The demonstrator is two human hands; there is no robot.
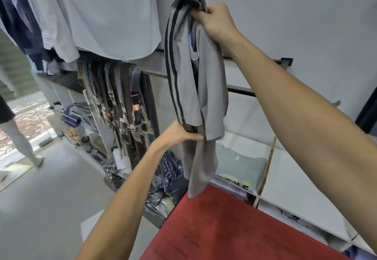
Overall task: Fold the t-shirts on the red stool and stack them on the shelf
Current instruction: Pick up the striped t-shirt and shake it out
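Observation:
A grey t-shirt (189,80) with two dark stripes down its side hangs bunched in the air above the red stool (234,229). My right hand (214,19) grips it at the top, near the collar. Lower down, my left hand (181,134) pinches the cloth about halfway along, and the tail dangles below to just over the stool's far edge. The stool's red top is bare. Behind the shirt, a folded grey-green t-shirt (240,165) lies on the white shelf (295,180).
Belts (122,100) hang in a dense row on a rack to the left. Pale shirts (106,14) hang overhead at upper left. A black rail (242,91) runs along the wall behind the shirt. A mannequin's leg (20,137) stands by the glass door. Bagged clothes lie on the floor.

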